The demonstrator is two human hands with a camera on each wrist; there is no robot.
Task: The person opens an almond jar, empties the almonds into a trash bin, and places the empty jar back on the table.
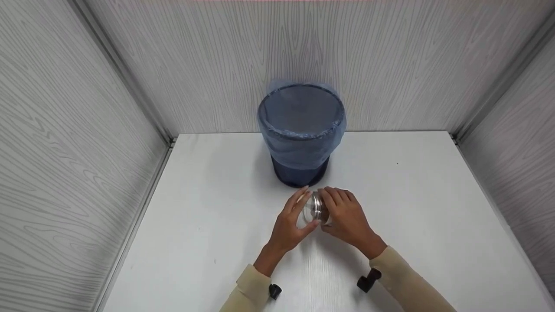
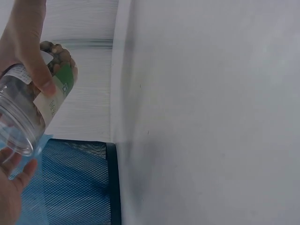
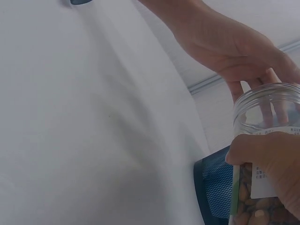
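Note:
A clear jar of brown nuts, with a green and white label, is tilted on its side above the table, its mouth towards the left. My right hand grips the jar's body, the thumb lying across the label in the right wrist view. Around the rim at the mouth end curve the thumb and fingers of my left hand. Those fingertips show through the clear wall in the right wrist view. Nuts fill the lower part of the jar. Whether a clear lid covers the mouth, I cannot tell.
Just beyond the hands stands a dark mesh waste bin, lined with a translucent blue bag. The white table meets pale wood-grain panels at the back and sides. Black wrist devices sit at both sleeve cuffs.

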